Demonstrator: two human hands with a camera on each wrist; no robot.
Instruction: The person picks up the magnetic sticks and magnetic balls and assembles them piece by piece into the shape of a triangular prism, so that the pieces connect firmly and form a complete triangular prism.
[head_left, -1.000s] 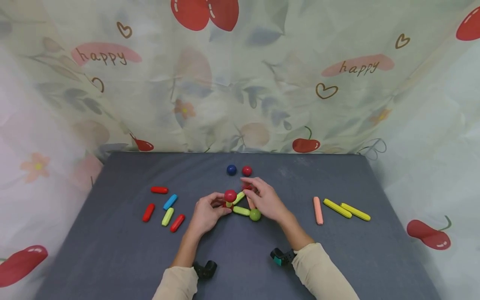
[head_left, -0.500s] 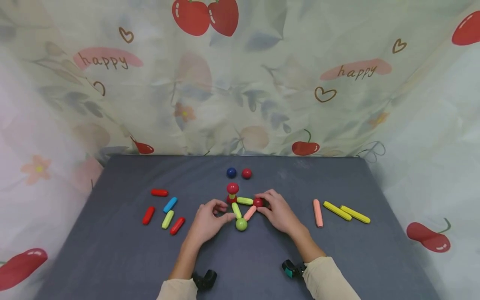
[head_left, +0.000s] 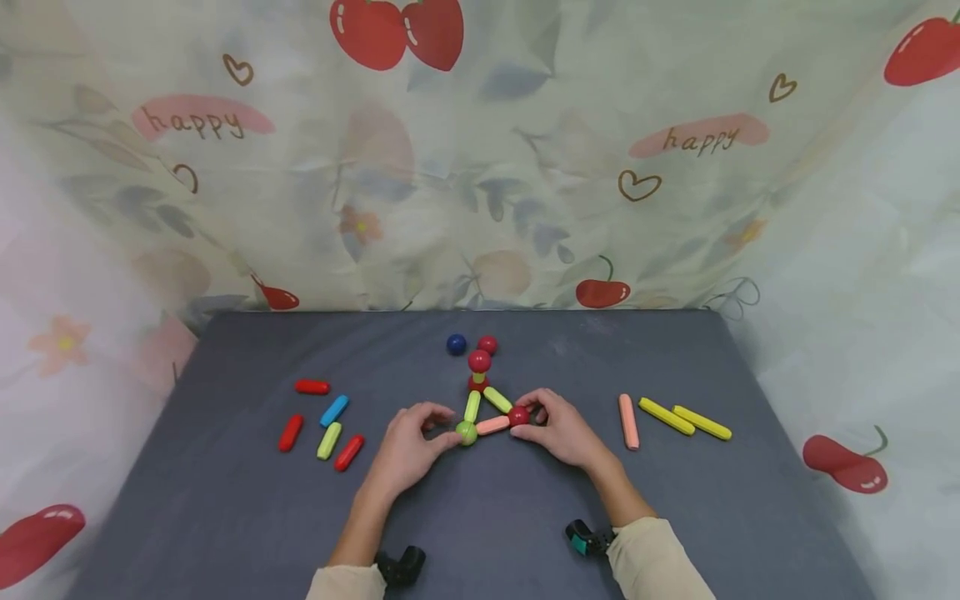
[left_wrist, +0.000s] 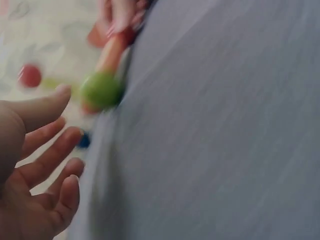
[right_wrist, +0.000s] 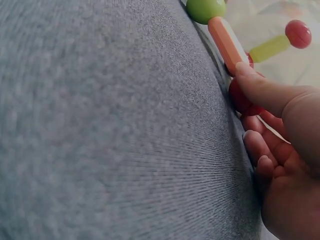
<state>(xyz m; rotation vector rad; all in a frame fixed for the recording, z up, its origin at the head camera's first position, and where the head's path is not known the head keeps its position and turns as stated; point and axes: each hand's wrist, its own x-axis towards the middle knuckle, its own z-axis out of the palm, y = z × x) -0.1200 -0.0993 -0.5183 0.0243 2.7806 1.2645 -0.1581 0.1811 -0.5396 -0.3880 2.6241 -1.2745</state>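
A triangle of two lime sticks [head_left: 498, 400] and a pink stick [head_left: 492, 425] joined by balls lies mid-table. My right hand [head_left: 562, 429] pinches the red ball [head_left: 518, 417] at its right corner, thumb at the pink stick's end in the right wrist view. At the left corner is a green ball [head_left: 467, 432]. My left hand [head_left: 411, 442] is beside it; the left wrist view shows its fingers [left_wrist: 57, 155] loosely spread, gripping nothing. From the far corner's red ball a short lime stick [head_left: 478, 377] stands upright, topped by another red ball [head_left: 479, 361].
Behind the triangle sit a loose blue ball [head_left: 456, 344] and red ball [head_left: 487, 343]. Several short sticks, red, lime and a blue stick [head_left: 334, 411], lie to the left. A pink stick [head_left: 628, 422] and two yellow sticks [head_left: 666, 416] lie right. A patterned curtain [head_left: 480, 167] hangs behind.
The triangle has turned on the table, its green ball swinging toward my left hand and the upright stick to the back. My right hand has moved right and nearer, with the red corner ball.
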